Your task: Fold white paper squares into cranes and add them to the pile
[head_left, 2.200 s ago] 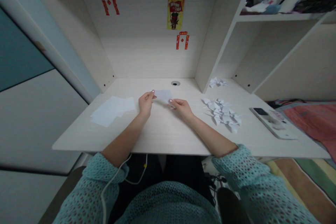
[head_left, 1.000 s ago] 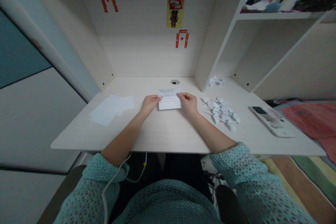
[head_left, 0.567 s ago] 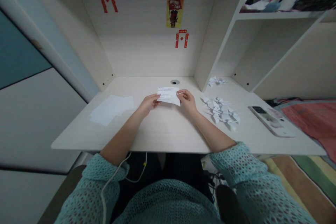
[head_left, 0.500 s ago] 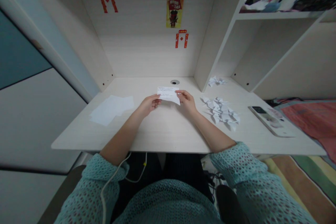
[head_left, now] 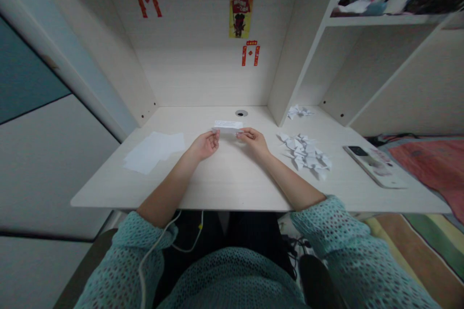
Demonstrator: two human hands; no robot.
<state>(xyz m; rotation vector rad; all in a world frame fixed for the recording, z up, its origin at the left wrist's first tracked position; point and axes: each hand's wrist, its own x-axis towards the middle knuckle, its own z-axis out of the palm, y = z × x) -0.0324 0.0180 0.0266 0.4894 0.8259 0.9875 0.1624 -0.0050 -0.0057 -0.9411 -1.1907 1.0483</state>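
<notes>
A small white piece of paper [head_left: 228, 124] with printed lines is held just above the middle of the desk. Its lower part is bent up, so a plain strip shows below the print. My left hand [head_left: 206, 145] pinches the left end between thumb and fingers. At the right end, my right hand [head_left: 254, 140] grips the paper with its fingertips. Several white sheets [head_left: 154, 149] lie flat to the left of my left hand. A heap of folded white paper pieces [head_left: 305, 152] sits to the right of my right hand.
More folded paper pieces [head_left: 300, 112] lie behind the divider panel [head_left: 308, 43]. A phone-like white device [head_left: 373, 166] rests at the desk's right. The cable hole [head_left: 241, 113] is at the back. A white cord [head_left: 145, 260] crosses my left sleeve.
The paper was spread open, with its print facing me; now its lower edge is folded up. Both hands have shifted slightly left with it.
</notes>
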